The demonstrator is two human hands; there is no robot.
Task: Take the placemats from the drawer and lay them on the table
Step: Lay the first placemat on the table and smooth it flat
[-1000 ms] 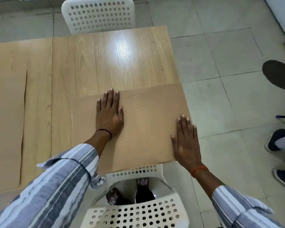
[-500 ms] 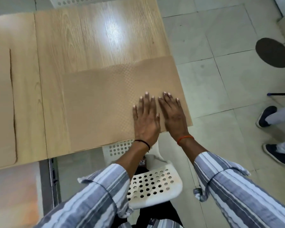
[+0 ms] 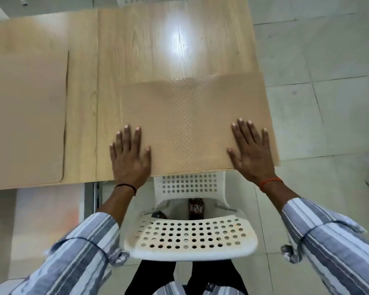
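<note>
Tan mat (image 3: 192,122) is lying long-axis left-to-right at the counter's (image 3: 158,50) near right corner, with left hand (image 3: 130,158) and right hand (image 3: 251,154) pressing flat and open on its near ends.

Both arms in grey-striped sleeves reach forward, well apart; the left hand (image 3: 130,158) and right hand (image 3: 251,153) lie palm-down, fingers spread flat.

No readable text, labels or numbers — none
</note>
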